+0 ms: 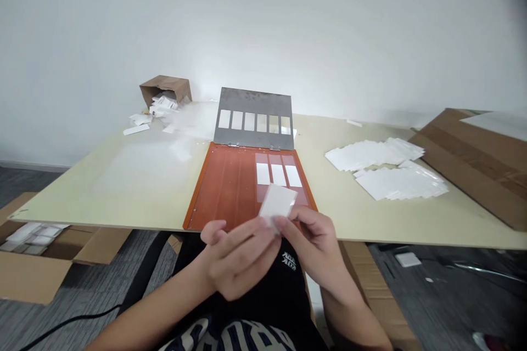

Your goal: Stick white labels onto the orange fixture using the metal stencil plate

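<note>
A white card with a clear, film-like edge (278,201) is pinched at its lower end between my left hand (242,255) and my right hand (315,238), just over the near edge of the orange tray. Both sets of fingertips meet on it. The orange tray (220,184) lies on the table, its grey metal lid (254,97) raised at the back and cut with several rectangular windows. On the tray's right half, clear strips carry three white rectangles (279,175). My hands partly cover the tray's front edge.
Two fanned stacks of white sheets (370,153) lie on the table (164,197) to the right, beside a large cardboard box (473,162). At the back left, a small carton (175,86) spills white pieces. An open box (37,274) stands on the floor at left.
</note>
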Demonstrator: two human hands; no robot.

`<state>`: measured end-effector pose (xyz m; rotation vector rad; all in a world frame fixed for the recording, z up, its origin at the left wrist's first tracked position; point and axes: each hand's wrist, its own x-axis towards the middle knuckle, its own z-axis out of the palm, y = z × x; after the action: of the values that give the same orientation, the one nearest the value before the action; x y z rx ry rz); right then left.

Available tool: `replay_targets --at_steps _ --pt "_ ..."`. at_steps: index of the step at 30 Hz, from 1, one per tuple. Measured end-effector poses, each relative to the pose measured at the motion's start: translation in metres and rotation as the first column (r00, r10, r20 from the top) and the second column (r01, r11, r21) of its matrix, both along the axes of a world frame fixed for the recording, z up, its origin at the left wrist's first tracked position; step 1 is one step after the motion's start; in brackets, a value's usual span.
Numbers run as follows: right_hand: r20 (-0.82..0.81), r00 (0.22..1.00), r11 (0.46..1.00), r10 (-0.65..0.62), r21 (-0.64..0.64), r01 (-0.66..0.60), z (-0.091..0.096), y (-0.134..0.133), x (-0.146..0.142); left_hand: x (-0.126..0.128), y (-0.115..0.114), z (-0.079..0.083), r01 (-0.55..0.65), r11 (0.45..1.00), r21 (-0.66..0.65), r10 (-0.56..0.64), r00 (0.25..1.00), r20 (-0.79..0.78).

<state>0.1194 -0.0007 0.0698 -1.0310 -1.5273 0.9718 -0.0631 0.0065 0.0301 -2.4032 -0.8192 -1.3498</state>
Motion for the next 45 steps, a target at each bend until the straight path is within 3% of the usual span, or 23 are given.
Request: replay_targets --at_steps 1,3,7,10,12,14,15,18,21,24,26,29,31,32,38,45 --pt "0.002 1.000 1.000 -0.009 0.009 0.009 -0.001 0.002 0.001 0.003 0.003 0.005 -0.037 0.994 0.101 0.034 0.999 0.029" --pt "-0.012 1.000 1.000 -0.017 0.005 0.017 -0.003 0.007 0.005 0.010 0.008 0.011 -0.021 0.987 0.159 0.022 1.000 -0.008" --pt "-0.032 0.998 0.997 -0.056 -0.064 0.054 -0.008 0.018 0.025 0.022 0.018 0.006 0.061 0.997 0.049 -0.053 0.986 -0.156" --pt "0.085 0.992 0.993 -0.093 -0.068 0.099 -0.014 0.033 0.057 0.025 0.021 -0.001 0.047 0.999 -0.014 -0.049 0.977 -0.207" --pt "0.196 0.950 0.970 -0.241 0.019 0.242 -0.019 0.048 0.089 0.025 0.021 -0.004 0.023 0.998 -0.052 -0.034 0.976 -0.216" --pt "0.422 0.819 0.919 -0.389 0.114 0.378 -0.022 0.070 0.125 0.025 0.021 -0.006 -0.005 0.996 -0.086 -0.014 0.977 -0.215" --pt "0.566 0.706 0.891 -0.427 0.130 0.434 -0.022 0.083 0.142 0.024 0.021 -0.007 -0.018 0.995 -0.098 -0.004 0.977 -0.215" --pt "0.908 0.308 0.831 -0.284 0.073 0.551 -0.016 0.125 0.180 0.024 0.021 -0.009 -0.057 0.990 -0.127 0.027 0.974 -0.226" --pt "0.938 0.167 0.769 -0.305 0.138 0.624 -0.010 0.160 0.192 0.026 0.020 -0.013 -0.092 0.982 -0.163 0.051 0.970 -0.236" --pt "0.922 0.089 0.715 -0.377 0.228 0.661 -0.010 0.176 0.184 0.025 0.020 -0.017 -0.133 0.969 -0.207 0.080 0.966 -0.244" --pt "0.899 0.153 0.775 -0.410 0.255 0.579 -0.011 0.176 0.170 0.023 0.021 -0.019 -0.153 0.961 -0.232 0.091 0.962 -0.257" --pt "0.849 0.428 0.945 -0.309 0.223 0.241 -0.011 0.169 0.141 0.020 0.025 -0.019 -0.168 0.953 -0.253 0.092 0.953 -0.290" --pt "0.813 0.563 0.983 -0.148 0.185 -0.009 -0.008 0.168 0.117 0.019 0.027 -0.019 -0.181 0.948 -0.261 0.097 0.947 -0.306" --pt "0.804 0.587 0.978 -0.093 0.183 -0.096 -0.007 0.168 0.105 0.018 0.028 -0.018 -0.189 0.946 -0.265 0.101 0.945 -0.313" --pt "0.816 0.577 0.921 0.002 0.223 -0.319 -0.007 0.178 0.053 0.017 0.031 -0.017 -0.226 0.927 -0.299 0.121 0.935 -0.333" --pt "0.800 0.600 0.920 -0.001 0.235 -0.312 -0.029 0.176 0.046 0.018 0.033 -0.018 -0.229 0.908 -0.351 0.093 0.927 -0.364"
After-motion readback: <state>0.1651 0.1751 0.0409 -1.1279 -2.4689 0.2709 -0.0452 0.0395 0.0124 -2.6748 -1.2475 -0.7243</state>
